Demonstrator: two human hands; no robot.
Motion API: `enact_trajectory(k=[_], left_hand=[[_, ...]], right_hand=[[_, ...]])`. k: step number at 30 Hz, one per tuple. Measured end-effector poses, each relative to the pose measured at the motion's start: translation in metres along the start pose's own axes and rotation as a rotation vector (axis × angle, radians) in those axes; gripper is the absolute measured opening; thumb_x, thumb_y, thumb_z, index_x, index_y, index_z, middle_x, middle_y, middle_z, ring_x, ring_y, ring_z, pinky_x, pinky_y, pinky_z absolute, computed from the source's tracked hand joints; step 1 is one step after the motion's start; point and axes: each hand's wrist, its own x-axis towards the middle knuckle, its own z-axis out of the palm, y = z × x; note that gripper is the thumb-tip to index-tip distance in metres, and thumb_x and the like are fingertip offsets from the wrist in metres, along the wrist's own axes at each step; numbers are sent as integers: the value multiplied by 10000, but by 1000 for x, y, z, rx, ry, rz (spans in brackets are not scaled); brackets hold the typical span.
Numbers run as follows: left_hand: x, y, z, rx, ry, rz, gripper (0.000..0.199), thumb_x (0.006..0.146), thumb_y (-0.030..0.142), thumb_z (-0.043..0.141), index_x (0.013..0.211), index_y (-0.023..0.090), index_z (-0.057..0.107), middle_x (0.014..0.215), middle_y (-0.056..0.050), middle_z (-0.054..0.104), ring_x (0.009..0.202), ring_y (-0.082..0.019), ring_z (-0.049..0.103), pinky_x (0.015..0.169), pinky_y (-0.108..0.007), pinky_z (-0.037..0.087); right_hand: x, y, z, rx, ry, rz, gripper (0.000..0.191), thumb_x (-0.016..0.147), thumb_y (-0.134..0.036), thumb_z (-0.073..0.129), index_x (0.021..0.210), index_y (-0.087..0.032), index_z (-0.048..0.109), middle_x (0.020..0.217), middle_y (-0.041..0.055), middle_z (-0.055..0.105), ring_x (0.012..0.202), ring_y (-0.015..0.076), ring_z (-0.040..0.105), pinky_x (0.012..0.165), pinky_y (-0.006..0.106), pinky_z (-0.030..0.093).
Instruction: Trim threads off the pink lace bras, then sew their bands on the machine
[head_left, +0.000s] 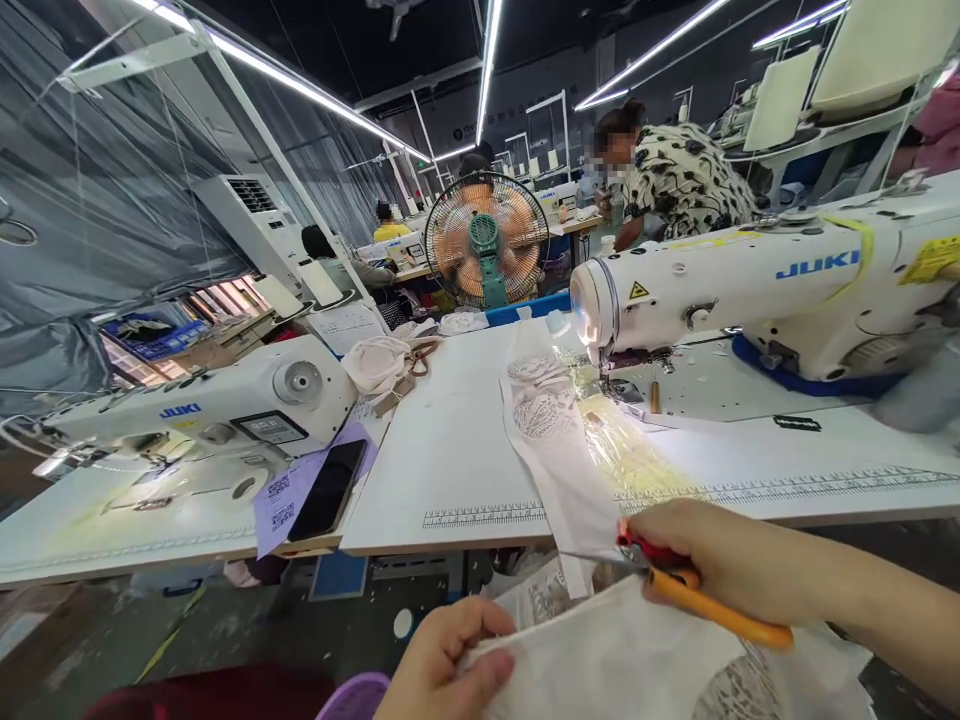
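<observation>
My left hand (454, 660), at the bottom centre, pinches the edge of a white fabric piece (592, 650) between thumb and fingers. My right hand (705, 555) is closed round a pair of scissors (724, 610) with orange and red handles. Their blades point left, across the lower end of a white fabric strip (555, 450) that hangs over the table's front edge. Whether the blades are parted is hard to make out. Openwork lace patches show on the strip and at the lower right of the held fabric.
A white JUKI sewing machine (720, 280) stands at the right, another machine (217, 400) at the left. On the table lie a black phone (330, 490) and a small black blade-shaped piece (797, 423). A fan (487, 240) and a person in a patterned top (686, 175) are beyond.
</observation>
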Motion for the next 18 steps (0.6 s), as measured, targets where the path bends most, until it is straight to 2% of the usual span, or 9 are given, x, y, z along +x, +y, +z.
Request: enact_trajectory(k=[4, 7, 9, 12, 16, 18], left_hand=[[22, -25, 9, -166, -113, -104, 397, 676, 552, 627, 681, 161, 553, 588, 30, 460, 565, -108, 394, 552, -223, 337], [34, -31, 16, -50, -135, -97, 253, 724, 400, 589, 656, 161, 541, 597, 20, 482, 589, -121, 439, 590, -242, 371], [36, -26, 21, 125, -98, -14, 115, 757, 268, 535, 720, 168, 580, 711, -13, 565, 702, -155, 514, 678, -272, 416], [38, -11, 34, 255, -62, 170, 151, 796, 195, 489, 912, 194, 586, 906, -51, 629, 843, -180, 562, 780, -308, 448], [47, 10, 58, 179, -69, 437, 113, 823, 218, 495, 912, 192, 557, 906, -71, 623, 831, -172, 572, 759, -296, 473], [53, 17, 69, 104, -34, 479, 67, 812, 227, 516, 852, 190, 554, 868, -65, 610, 797, -163, 561, 724, -279, 470]], right_hand=[[18, 20, 1, -66, 2, 66, 201, 749, -174, 467, 612, -219, 327, 624, -26, 445, 570, 123, 315, 516, 250, 260], [24, 28, 1, -117, 4, 78, 193, 754, -195, 465, 616, -221, 332, 637, -12, 466, 578, 132, 349, 530, 260, 269], [26, 29, 0, -103, -33, 75, 188, 762, -226, 461, 620, -222, 337, 643, -6, 474, 579, 137, 357, 529, 265, 273], [27, 25, -1, -62, -116, 54, 210, 781, -322, 455, 631, -225, 345, 665, 4, 493, 582, 144, 376, 524, 272, 297], [33, 18, -3, -6, -168, 23, 255, 763, -411, 492, 645, -228, 360, 664, -3, 494, 567, 140, 400, 509, 275, 329], [35, 16, -5, 18, -192, 32, 246, 752, -410, 513, 651, -227, 384, 646, -12, 492, 547, 133, 406, 490, 272, 335]])
